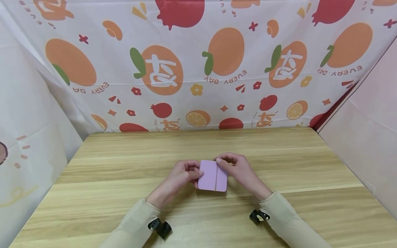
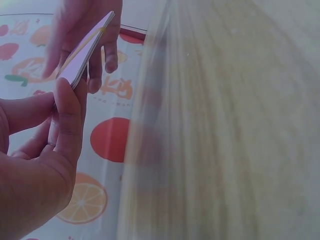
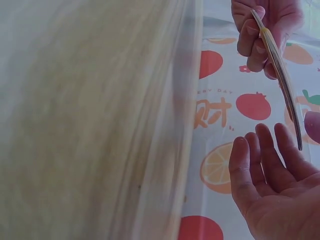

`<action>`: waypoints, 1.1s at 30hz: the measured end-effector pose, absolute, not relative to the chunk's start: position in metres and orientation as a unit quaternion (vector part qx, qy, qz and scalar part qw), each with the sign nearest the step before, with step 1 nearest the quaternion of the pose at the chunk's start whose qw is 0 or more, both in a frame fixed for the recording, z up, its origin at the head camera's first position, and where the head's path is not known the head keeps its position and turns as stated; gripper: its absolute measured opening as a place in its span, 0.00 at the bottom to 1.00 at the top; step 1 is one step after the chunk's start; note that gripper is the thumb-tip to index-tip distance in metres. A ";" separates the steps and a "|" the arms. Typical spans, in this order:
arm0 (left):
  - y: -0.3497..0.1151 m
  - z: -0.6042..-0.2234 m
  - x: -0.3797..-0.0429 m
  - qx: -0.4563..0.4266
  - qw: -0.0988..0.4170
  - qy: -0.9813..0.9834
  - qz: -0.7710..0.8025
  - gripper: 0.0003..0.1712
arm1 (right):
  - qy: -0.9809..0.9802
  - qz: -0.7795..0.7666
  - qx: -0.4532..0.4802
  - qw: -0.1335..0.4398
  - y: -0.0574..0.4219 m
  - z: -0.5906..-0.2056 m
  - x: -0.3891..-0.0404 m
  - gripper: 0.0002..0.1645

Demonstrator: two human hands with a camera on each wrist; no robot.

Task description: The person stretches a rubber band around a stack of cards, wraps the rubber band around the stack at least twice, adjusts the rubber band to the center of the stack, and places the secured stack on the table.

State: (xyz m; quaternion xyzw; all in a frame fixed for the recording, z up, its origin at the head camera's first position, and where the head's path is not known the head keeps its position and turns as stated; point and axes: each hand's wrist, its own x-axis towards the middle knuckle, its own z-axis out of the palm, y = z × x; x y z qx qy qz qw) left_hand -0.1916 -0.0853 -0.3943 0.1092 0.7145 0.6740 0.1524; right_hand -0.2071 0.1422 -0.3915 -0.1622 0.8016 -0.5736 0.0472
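Observation:
A small, thin lilac booklet [image 1: 208, 175] with rounded corners is held up above the table, a narrow tan elastic band [image 1: 216, 177] running round it. My left hand [image 1: 186, 173] pinches its left edge between thumb and fingers. In the right wrist view the booklet [image 3: 282, 75] appears edge-on, showing several thin layers. My right hand [image 1: 238, 168] is at the opposite side, its thumb over the upper right corner near the band. From the right wrist, this hand [image 3: 275, 185] has loosely extended fingers on one side of the booklet and the thumb on the other, without a curled grip.
The wooden table [image 1: 124, 193] spreads out around both hands. A fruit-printed cloth [image 1: 192, 69] hangs behind its far edge, with pale cloth [image 1: 28, 120] at the left and a pale panel [image 1: 369, 137] at the right. Black straps with small devices [image 1: 160, 228] sit on both sleeves.

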 end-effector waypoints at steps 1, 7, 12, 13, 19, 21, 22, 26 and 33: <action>-0.086 -0.394 -0.192 0.108 0.151 0.713 0.676 0.08 | 0.802 -0.574 -0.159 0.049 0.142 -0.392 -0.207 0.19; -0.091 -0.391 -0.194 0.098 0.142 0.707 0.686 0.09 | 0.798 -0.583 -0.141 0.066 0.140 -0.392 -0.206 0.18; -0.095 -0.389 -0.197 0.084 0.126 0.697 0.701 0.09 | 0.783 -0.596 -0.150 0.093 0.138 -0.394 -0.206 0.20; -0.096 -0.388 -0.198 0.081 0.123 0.695 0.704 0.09 | 0.782 -0.596 -0.152 0.099 0.138 -0.395 -0.207 0.21; -0.101 -0.386 -0.201 0.058 0.111 0.693 0.710 0.08 | 0.786 -0.578 -0.150 0.160 0.139 -0.398 -0.206 0.20; -0.102 -0.385 -0.201 0.053 0.109 0.696 0.708 0.08 | 0.789 -0.569 -0.146 0.180 0.139 -0.399 -0.205 0.19; -0.102 -0.384 -0.201 0.051 0.108 0.697 0.708 0.08 | 0.789 -0.567 -0.145 0.186 0.139 -0.400 -0.204 0.18; -0.103 -0.382 -0.201 0.052 0.109 0.698 0.706 0.10 | 0.779 -0.575 -0.139 0.206 0.137 -0.400 -0.201 0.17; -0.104 -0.381 -0.202 0.040 0.098 0.699 0.707 0.10 | 0.752 -0.606 -0.145 0.216 0.132 -0.404 -0.198 0.20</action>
